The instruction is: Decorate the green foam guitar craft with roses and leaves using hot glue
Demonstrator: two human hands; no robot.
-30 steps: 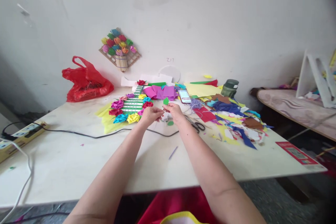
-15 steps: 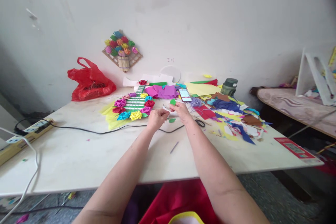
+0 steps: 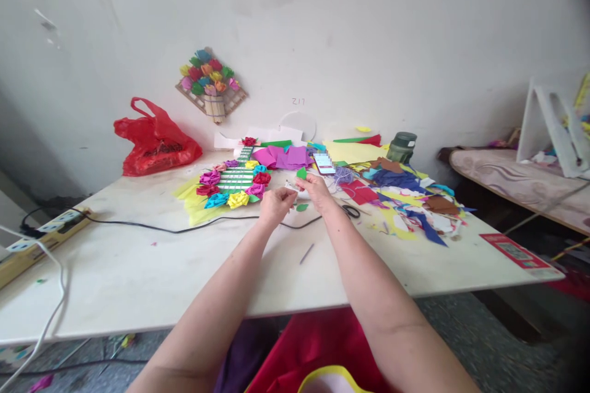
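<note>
My right hand is pinched shut on a small green leaf-shaped paper piece. Close to its left, my left hand has its fingers pressed together; anything between them is too small to make out. Another green leaf piece lies on the table just below the hands. To the left sits a guitar-shaped piece with green and white stripes, edged with several colourful paper flowers. Black-handled scissors lie right of my right wrist, and a thin purple stick lies nearer the front.
A black cable crosses the table from a power strip. Around the back are a red plastic bag, a phone, a dark green bottle and, at the right, heaped paper scraps.
The camera view has shifted slightly. The green leaf in my right hand stands a little more upright, and my hands stay close together.
</note>
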